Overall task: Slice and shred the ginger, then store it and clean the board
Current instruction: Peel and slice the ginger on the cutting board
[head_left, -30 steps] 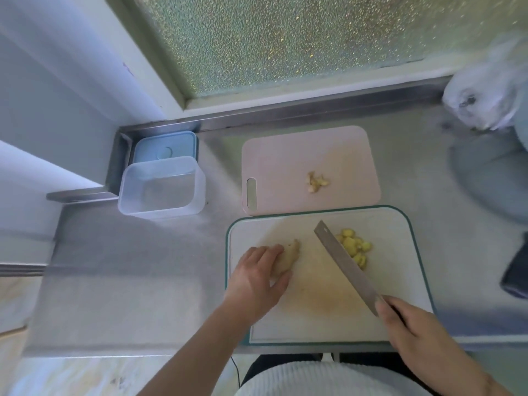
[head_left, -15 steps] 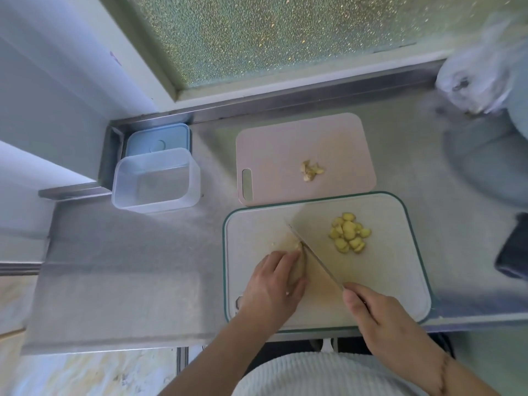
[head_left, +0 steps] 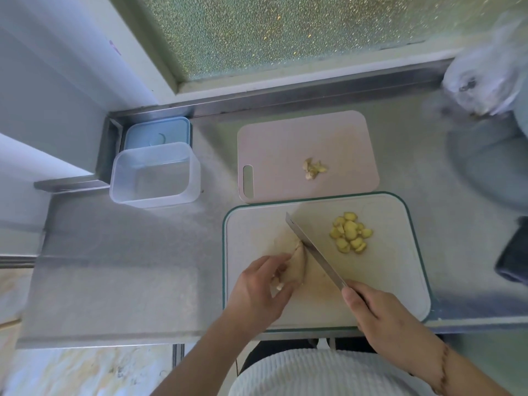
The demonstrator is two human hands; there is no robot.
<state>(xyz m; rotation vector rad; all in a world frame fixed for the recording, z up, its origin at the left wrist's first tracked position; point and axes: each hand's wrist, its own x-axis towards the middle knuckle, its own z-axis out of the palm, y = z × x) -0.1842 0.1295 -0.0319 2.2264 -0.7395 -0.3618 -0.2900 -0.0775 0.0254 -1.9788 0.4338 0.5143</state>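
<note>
Storage tub (head_left: 155, 174): clear, empty, at ten o'clock off the board.
Left hand (head_left: 261, 291): fingers curled, pinning the ginger root (head_left: 297, 262) on the white cutting board (head_left: 400, 295).
Ginger: long axis five to eleven o'clock; looks firm, knobbly, liable to roll; best held well behind the blade.
Knife (head_left: 314, 251): edge touching the root's far end.
Right hand (head_left: 380, 315): fingers wrapped round the handle.
Slices (head_left: 350, 232): heaped at two o'clock.

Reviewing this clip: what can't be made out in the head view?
- Knife handle: hidden inside the right hand.
- Near end of the beige ginger root: covered by the left hand.
- Crumpled clear plastic bag: blurred, contents unreadable.
- Dark object: cut off by the right edge.
</note>
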